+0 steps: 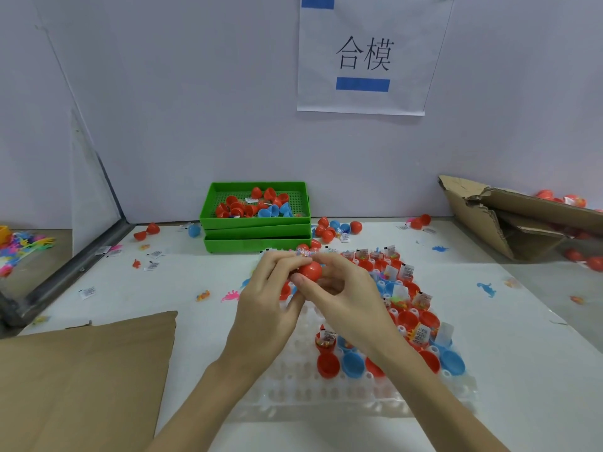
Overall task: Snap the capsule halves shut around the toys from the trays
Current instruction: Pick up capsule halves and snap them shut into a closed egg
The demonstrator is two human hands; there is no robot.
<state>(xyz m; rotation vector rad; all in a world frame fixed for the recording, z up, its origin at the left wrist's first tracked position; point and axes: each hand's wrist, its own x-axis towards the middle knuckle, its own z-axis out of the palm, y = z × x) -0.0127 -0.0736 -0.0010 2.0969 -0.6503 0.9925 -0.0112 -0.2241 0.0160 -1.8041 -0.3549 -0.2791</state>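
Meeting over the middle of the white table, the left hand and the right hand both hold one round red plastic capsule between curled fingertips; whether its halves are fully closed I cannot tell, since the fingers hide the seam. Below and to the right of the hands lies a clear moulded plastic tray, its right-hand pockets holding open red and blue capsule halves, several with small packaged toys standing in them. Farther back, against the pale wall, sits a stack of green perforated plastic trays, the top one holding loose red and blue halves. A flat brown cardboard sheet lies at the near left, and a torn brown cardboard box stands at the far right.
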